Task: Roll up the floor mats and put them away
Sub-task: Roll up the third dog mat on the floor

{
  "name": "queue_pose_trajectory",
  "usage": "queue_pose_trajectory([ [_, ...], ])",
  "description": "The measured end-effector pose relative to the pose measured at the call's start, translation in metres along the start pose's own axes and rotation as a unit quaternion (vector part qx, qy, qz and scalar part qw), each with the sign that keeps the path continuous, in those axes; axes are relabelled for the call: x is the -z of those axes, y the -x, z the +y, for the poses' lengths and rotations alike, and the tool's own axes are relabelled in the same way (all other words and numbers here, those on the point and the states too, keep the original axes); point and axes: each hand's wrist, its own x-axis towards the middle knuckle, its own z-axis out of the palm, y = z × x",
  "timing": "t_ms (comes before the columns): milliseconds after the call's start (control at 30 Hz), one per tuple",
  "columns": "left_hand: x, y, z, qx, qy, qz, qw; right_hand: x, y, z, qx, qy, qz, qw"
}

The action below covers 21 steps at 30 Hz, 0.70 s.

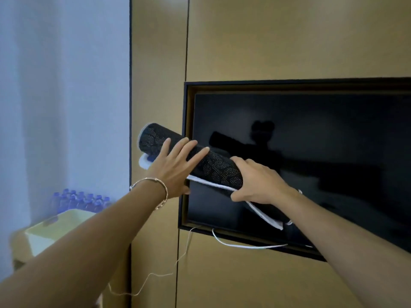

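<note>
A wall of tan wood panels (266,41) fills most of the view. A dark television (322,170) sits in a black-framed recess in the wall on the right, and a pale curtain (62,85) hangs on the left.

Two bare arms reach forward and hold a rolled floor mat (220,167) in the air, in front of the television's left edge. The mat is black with a dotted pattern and white edging. It slants from upper left down to lower right, and a loose flap trails at the lower end.

The left hand (175,165) lies on the roll with its fingers straight and spread and its thumb beneath. The right hand (260,181) has its fingers wrapped round the roll.

At lower left is a pale yellow basket (55,225), with blue-capped bottles (82,200) behind it. A white cable (244,246) trails below the television. A thin bracelet (155,185) circles the left wrist.
</note>
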Motion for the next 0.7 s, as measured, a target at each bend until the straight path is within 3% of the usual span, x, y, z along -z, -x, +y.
queue_pose_trajectory([
  [100,-0.020,-0.014,0.022,-0.025,0.021,-0.009,0.999,-0.007,0.004,0.011,0.033,0.084,-0.021,0.996],
  [200,-0.036,-0.024,0.049,-0.051,0.097,-0.095,0.989,-0.024,0.012,0.034,0.028,0.108,-0.061,0.992],
  [500,-0.129,-0.025,0.150,-0.130,0.110,-0.188,0.967,-0.146,0.030,0.114,0.027,0.046,-0.148,0.987],
  [700,-0.228,0.013,0.239,-0.177,0.140,-0.266,0.937,-0.278,0.046,0.173,0.064,-0.030,-0.265,0.962],
])
